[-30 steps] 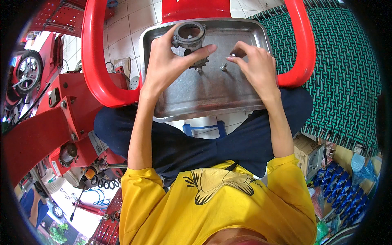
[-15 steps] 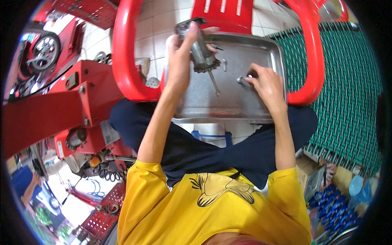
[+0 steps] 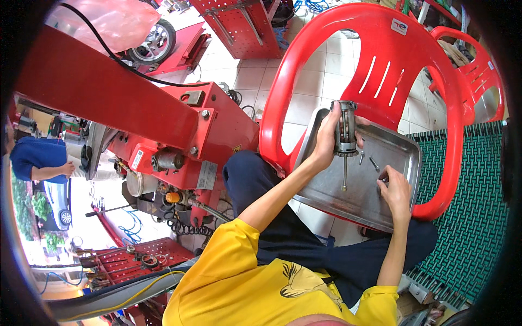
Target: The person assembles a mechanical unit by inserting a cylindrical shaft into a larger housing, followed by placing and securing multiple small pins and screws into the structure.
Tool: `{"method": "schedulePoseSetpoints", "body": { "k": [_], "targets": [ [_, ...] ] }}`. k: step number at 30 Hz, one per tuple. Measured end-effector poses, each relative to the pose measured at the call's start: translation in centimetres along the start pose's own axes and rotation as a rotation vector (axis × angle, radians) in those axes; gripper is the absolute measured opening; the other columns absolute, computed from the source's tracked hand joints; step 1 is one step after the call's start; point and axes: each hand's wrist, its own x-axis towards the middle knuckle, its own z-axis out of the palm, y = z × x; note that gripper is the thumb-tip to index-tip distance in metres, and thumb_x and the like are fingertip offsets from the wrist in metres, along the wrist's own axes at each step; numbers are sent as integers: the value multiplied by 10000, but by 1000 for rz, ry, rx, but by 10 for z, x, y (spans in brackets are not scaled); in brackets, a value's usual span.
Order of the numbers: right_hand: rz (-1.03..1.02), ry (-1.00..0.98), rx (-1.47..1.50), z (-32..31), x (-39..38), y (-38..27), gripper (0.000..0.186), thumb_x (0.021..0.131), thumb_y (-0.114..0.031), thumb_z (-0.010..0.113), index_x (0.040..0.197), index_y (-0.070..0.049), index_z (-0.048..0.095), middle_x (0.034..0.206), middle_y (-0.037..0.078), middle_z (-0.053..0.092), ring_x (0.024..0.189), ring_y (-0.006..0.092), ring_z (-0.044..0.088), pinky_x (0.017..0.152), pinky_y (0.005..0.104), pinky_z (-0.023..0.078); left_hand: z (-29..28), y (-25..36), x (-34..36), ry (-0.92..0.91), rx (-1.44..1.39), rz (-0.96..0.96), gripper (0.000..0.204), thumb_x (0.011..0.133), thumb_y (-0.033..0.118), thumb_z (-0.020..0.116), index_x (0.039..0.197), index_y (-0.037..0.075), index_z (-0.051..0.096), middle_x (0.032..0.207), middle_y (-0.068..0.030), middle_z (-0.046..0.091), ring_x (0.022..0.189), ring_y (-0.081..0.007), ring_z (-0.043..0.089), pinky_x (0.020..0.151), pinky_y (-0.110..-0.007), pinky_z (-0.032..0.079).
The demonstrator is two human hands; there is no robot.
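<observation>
My left hand is wrapped around a cylindrical metal assembly with long bars along its open sides. It is held upright over a metal tray, and a thin rod points down out of its lower end. Low over the tray's right part, my right hand has its thumb and fingertips together; a small dark thing seems to be between them, too small to name. Just beyond those fingertips lies a bolt in the tray. A second, shorter bolt lies close to the assembly.
The tray rests on a red plastic chair in front of my knees. A green woven lounger stands at the right. Red workshop machinery fills the left, with a black cable over it. Another person is at the far left.
The view has swung left, so the tray and chair sit further right. The assembly has turned from tilted to upright. My right fingers, earlier at a bolt, are now apart from the visible bolts.
</observation>
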Motion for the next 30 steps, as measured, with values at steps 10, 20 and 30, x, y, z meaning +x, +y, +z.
{"method": "schedulePoseSetpoints", "body": {
  "k": [10,20,30],
  "targets": [
    [-229,-168,864,5,9,-25,414,1104,-313,428,1177,29,650,1053,77,720,975,155,643,860,319,477,12,-19,-5,14,-6,136,810,1016,694,242,930,-14,625,852,-161,704,602,-212,696,541,-317,572],
    [-146,-219,1226,18,0,-55,270,1055,-186,551,1178,43,625,998,104,707,899,181,682,866,323,517,16,-28,-14,-45,-134,159,552,1059,558,353,1092,22,481,913,-185,678,648,-233,698,584,-328,584],
    [-58,-38,1012,8,4,-59,260,830,-75,799,1041,1,669,944,71,723,839,143,693,819,309,552,18,-11,-16,-93,-11,95,662,1031,585,415,1079,-48,605,906,-174,685,750,-205,697,680,-333,595]
  ]
}}
